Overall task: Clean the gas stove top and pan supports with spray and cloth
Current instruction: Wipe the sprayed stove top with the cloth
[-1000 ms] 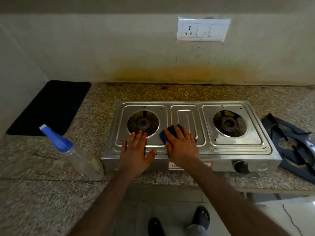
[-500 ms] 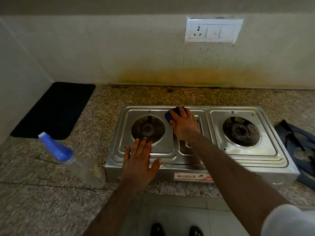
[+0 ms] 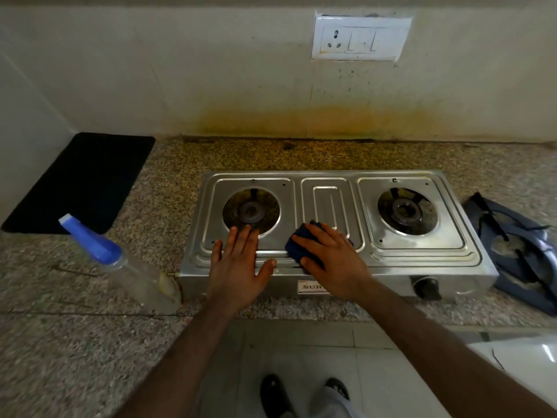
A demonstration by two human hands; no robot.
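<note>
A steel two-burner gas stove sits on the granite counter with both pan supports off. My left hand lies flat on its front left part, fingers spread, below the left burner. My right hand presses a dark blue cloth flat onto the stove's front centre strip. The dark pan supports are stacked on the counter right of the stove. A clear spray bottle with a blue head leans on the counter left of the stove.
A black mat lies at the counter's back left corner. A stained wall with a switch socket rises behind the stove. The counter's front edge runs just below the stove, with floor tiles and my feet beneath.
My right hand has pulled the cloth from the stove's back centre towards the front edge. My left hand has stayed flat on the front left.
</note>
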